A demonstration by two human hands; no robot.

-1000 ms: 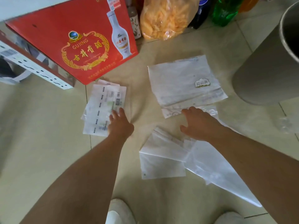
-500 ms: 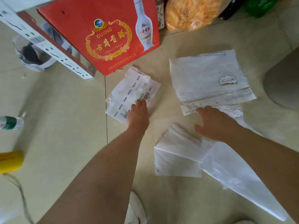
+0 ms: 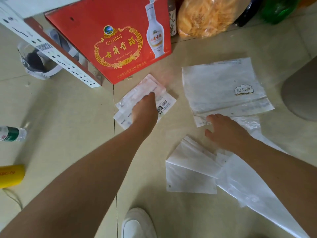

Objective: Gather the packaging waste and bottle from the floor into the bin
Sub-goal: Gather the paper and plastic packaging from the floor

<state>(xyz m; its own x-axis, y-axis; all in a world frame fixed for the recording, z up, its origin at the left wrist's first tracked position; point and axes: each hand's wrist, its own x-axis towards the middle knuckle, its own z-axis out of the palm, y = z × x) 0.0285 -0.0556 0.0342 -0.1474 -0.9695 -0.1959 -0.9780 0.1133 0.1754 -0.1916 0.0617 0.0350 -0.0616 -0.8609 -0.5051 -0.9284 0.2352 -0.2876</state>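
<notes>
My left hand [image 3: 145, 111] lies flat on a small printed plastic wrapper [image 3: 164, 104] with a barcode, on the floor in front of the red box. Its fingers press on the wrapper and are not closed around it. My right hand [image 3: 226, 133] rests with spread fingers at the lower edge of a large white plastic bag [image 3: 221, 86] with a cloud sticker. Below that hand lie folded white sheets [image 3: 188, 170] and a clear plastic bag [image 3: 257, 194]. A clear water bottle [image 3: 12, 133] with a green label lies at the far left. The grey bin [image 3: 301, 93] stands at the right edge.
A red liquor box [image 3: 120, 40] stands behind the wrapper, beside a white box [image 3: 51, 54]. A bag of yellow snacks [image 3: 205, 16] and dark and green bottles [image 3: 277, 11] line the back. A yellow object [image 3: 10, 176] lies at the left. My white shoe [image 3: 137, 224] is below.
My left hand has slid further forward over the printed wrapper, which has shifted and turned. The view has swung left, bringing the water bottle and yellow object into sight. The right hand stays at the white bag's edge.
</notes>
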